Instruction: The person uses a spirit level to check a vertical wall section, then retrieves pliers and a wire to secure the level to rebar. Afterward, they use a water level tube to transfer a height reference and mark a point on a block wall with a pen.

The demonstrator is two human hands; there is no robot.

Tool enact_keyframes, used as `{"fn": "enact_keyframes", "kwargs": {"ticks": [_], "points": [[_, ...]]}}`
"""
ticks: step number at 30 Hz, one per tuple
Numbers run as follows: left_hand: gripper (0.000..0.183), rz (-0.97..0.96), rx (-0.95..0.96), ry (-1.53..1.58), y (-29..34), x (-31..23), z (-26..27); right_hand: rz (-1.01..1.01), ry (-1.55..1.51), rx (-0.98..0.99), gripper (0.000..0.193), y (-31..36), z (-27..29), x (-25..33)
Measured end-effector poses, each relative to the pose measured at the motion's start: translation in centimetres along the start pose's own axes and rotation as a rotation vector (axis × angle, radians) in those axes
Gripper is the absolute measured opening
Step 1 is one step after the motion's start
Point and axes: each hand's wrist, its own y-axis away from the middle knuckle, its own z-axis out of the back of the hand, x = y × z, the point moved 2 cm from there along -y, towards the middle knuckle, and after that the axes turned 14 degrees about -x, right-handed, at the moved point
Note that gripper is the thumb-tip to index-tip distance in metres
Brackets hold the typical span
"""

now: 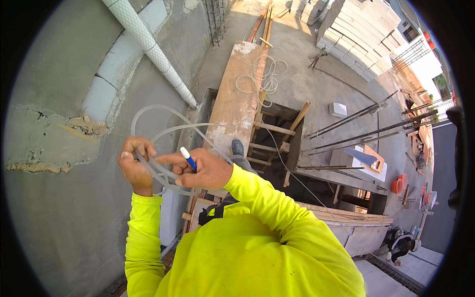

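Loops of clear flexible hose (153, 107) are gathered in my left hand (134, 166), its fingers closed around them in front of the grey wall. My right hand (205, 170) grips a blue marker (191, 163) with its white cap on. The right index finger stretches out to the hose beside my left hand; whether it presses on the hose is hard to see. From my hands the hose runs over a plywood board (230, 89), where more of it lies in a loose tangle (269, 83). One boot (238, 147) rests on that board.
Right of the board is a deep opening with wooden braces (274, 128). Rebar rods (371, 128) stick out beyond it. A mesh-wrapped pipe (153, 52) leans on the wall. Blocks (354, 42) are stacked at the back. Orange buckets (397, 186) and another person (402, 243) are at right.
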Motion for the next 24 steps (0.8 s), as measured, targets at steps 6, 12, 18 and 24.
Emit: {"fn": "enact_keyframes", "kwargs": {"ticks": [6, 12, 18, 24], "points": [[0.044, -0.186, -0.112, -0.06, -17.9, 4.9, -6.1, 0.12, -0.176, -0.247, 0.051, -11.2, 19.0, -4.9], [0.034, -0.382, -0.295, 0.077, -33.2, 8.6, -13.0, -0.626, 0.437, -1.269, 0.039, -9.8, 46.5, -20.0], [0.036, -0.335, -0.326, 0.034, -38.9, 16.6, -18.3, -1.025, 0.962, -1.213, 0.054, -8.6, 59.9, -26.5], [0.031, -0.228, -0.269, -0.137, -42.5, 31.0, -24.0, -0.815, 1.026, -1.314, 0.062, -20.1, 71.8, -35.1]]}}
